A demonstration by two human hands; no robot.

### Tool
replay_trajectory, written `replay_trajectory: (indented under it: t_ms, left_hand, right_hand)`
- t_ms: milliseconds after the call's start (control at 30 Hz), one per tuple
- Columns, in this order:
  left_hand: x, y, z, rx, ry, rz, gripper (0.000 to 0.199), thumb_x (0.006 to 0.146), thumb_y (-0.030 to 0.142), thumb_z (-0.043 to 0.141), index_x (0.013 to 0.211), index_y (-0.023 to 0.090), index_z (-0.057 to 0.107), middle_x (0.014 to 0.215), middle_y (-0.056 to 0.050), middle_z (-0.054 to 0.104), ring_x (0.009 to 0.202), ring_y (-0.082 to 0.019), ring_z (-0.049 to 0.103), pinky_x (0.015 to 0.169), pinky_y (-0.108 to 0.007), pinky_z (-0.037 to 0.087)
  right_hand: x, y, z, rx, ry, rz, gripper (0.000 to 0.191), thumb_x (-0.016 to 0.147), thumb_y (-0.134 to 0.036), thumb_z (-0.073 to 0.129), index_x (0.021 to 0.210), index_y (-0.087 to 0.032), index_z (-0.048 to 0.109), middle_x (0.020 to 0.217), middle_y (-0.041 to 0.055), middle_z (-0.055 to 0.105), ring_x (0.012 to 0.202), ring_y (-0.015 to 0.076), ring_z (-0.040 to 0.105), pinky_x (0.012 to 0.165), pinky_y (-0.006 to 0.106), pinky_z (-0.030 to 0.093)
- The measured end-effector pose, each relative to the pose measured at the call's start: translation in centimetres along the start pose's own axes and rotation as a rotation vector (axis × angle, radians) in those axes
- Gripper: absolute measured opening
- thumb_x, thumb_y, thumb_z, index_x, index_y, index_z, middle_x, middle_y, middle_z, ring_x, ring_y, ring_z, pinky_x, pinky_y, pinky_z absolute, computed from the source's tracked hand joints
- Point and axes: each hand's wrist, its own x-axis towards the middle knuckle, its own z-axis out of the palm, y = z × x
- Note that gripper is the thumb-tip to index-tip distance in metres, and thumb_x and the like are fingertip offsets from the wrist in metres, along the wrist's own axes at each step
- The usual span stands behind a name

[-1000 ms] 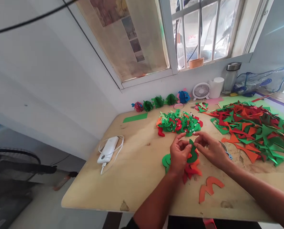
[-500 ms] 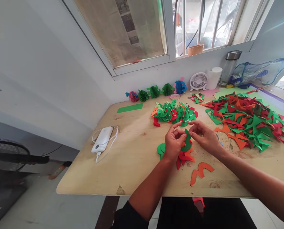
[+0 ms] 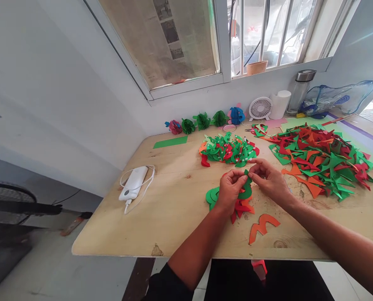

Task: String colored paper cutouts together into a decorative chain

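Observation:
My left hand [image 3: 229,190] pinches a green curved paper cutout [image 3: 246,190] between thumb and fingers. On its other side, my right hand [image 3: 272,180] has thumb and forefinger closed at the cutout's upper tip. Beneath the hands lie several red and orange paper cutouts [image 3: 244,205], partly covered by the left hand. Rounded green cutouts [image 3: 211,195] stick out to the left of that wrist. Nearer the table's front edge, an orange wavy cutout [image 3: 263,226] lies flat by itself.
Beyond the hands is a heap of small green and red cutouts [image 3: 230,149]. A larger pile of paper scraps [image 3: 324,159] spreads to the right. A white power bank [image 3: 134,184] with cable lies left. Folded-paper figures [image 3: 203,121], a small fan [image 3: 261,108] and a glass bottle [image 3: 300,94] line the wall.
The left fingers have moved up toward the cutout's upper tip, close to the right fingertips. The left forefinger has curled in. The view has shifted slightly.

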Motion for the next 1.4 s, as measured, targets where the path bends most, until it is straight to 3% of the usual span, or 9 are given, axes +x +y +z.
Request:
replay_trajectory:
  t_ms: [267, 467, 733, 933, 1233, 1400]
  left_hand:
    - [0.3, 0.3, -0.2, -0.021, 0.082, 0.037, 0.02, 0.061, 0.03, 0.071, 0.069, 0.014, 0.061, 0.062, 0.0, 0.06, 0.054, -0.008, 0.052, 0.051, -0.018, 0.039]
    - [0.4, 0.8, -0.4, -0.014, 0.106, 0.043, 0.022, 0.058, 0.031, 0.072, 0.066, 0.014, 0.061, 0.06, 0.001, 0.058, 0.051, -0.006, 0.047, 0.048, -0.017, 0.035]
    - [0.5, 0.7, -0.7, -0.03, 0.1, 0.011, 0.021, 0.059, 0.029, 0.071, 0.07, 0.015, 0.06, 0.064, 0.001, 0.06, 0.054, -0.007, 0.05, 0.051, -0.018, 0.036]
    - [0.6, 1.1, -0.9, -0.054, 0.122, 0.018, 0.023, 0.057, 0.03, 0.072, 0.07, 0.015, 0.06, 0.063, 0.002, 0.059, 0.054, -0.007, 0.051, 0.054, -0.019, 0.039]
    - [0.6, 1.2, -1.0, 0.039, 0.139, 0.091, 0.017, 0.058, 0.026, 0.071, 0.067, 0.015, 0.061, 0.063, 0.001, 0.06, 0.056, -0.008, 0.052, 0.056, -0.02, 0.041]
    - [0.9, 0.6, -1.1, 0.107, 0.059, 0.148, 0.015, 0.061, 0.022, 0.069, 0.073, 0.015, 0.066, 0.069, -0.002, 0.066, 0.062, -0.011, 0.058, 0.061, -0.022, 0.045]
  right_hand:
    - [-0.2, -0.2, 0.2, -0.104, -0.001, -0.034, 0.027, 0.08, -0.026, 0.052, 0.107, -0.02, 0.053, 0.075, 0.0012, 0.061, 0.067, 0.014, 0.056, 0.058, 0.026, 0.044]
    - [-0.7, -0.9, 0.2, -0.377, -0.031, -0.18, 0.028, 0.082, -0.023, 0.048, 0.109, -0.022, 0.055, 0.081, 0.003, 0.064, 0.063, 0.014, 0.056, 0.06, 0.028, 0.047]
    - [-0.8, -0.7, 0.0, -0.523, -0.052, -0.339, 0.028, 0.084, -0.019, 0.044, 0.11, -0.021, 0.056, 0.089, 0.0066, 0.064, 0.071, 0.0164, 0.059, 0.069, 0.032, 0.048]
    - [-0.7, -0.7, 0.0, -0.521, -0.065, -0.347, 0.024, 0.086, -0.02, 0.044, 0.107, -0.022, 0.055, 0.087, 0.0057, 0.064, 0.071, 0.0159, 0.059, 0.068, 0.03, 0.047]
    - [-0.8, -1.6, 0.0, -0.47, -0.009, -0.203, 0.01, 0.082, -0.028, 0.048, 0.075, -0.021, 0.05, 0.06, -0.0013, 0.054, 0.053, 0.0114, 0.046, 0.051, 0.024, 0.039]
    - [-0.7, -1.7, -0.2, -0.457, -0.103, -0.193, 0.011, 0.08, -0.026, 0.048, 0.07, -0.021, 0.047, 0.054, -0.0037, 0.048, 0.049, 0.0097, 0.04, 0.048, 0.022, 0.034]
